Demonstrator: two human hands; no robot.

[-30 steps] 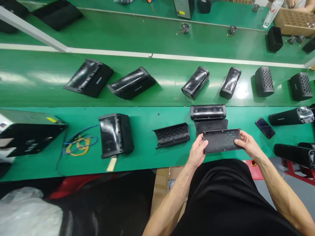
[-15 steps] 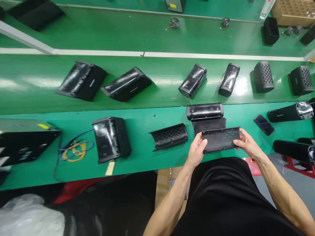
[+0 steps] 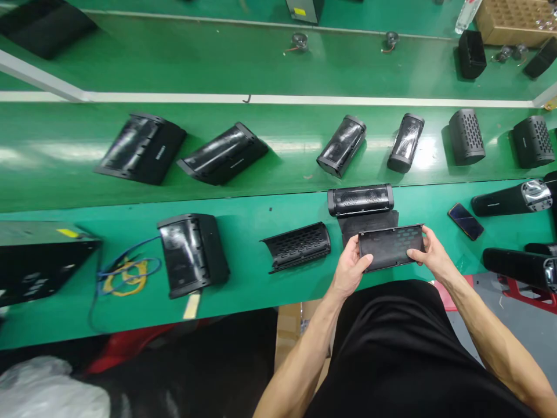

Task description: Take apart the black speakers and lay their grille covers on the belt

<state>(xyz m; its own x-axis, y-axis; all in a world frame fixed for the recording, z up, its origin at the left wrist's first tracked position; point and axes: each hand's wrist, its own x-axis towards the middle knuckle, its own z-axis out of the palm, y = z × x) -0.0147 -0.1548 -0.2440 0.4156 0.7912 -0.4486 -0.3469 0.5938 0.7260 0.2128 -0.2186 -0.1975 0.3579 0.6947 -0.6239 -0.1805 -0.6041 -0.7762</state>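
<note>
Between my two hands is a black speaker grille panel (image 3: 387,247), inner side up, with perforations showing through at its right part. My left hand (image 3: 350,268) is closed on its left end, the thumb lying over the face. At the other end my right hand (image 3: 433,254) grips it, thumb pressed on the inside. Just beyond the panel lies a flat black sheet (image 3: 369,222), partly covered by it. A black speaker body (image 3: 360,200) rests behind that sheet. Left of my hands, a second curved perforated grille (image 3: 299,247) lies on the green bench (image 3: 248,278).
A phone (image 3: 465,221) lies right of my hands, with black cylindrical speakers (image 3: 505,198) past it. Leftward stand a larger speaker (image 3: 194,253) and coiled cables (image 3: 129,276). Several speakers line the raised green shelf (image 3: 287,125) behind.
My right thumb has slid a little leftward over the panel's inner face, and my left thumb has shifted slightly. The whole view has tilted a little.
</note>
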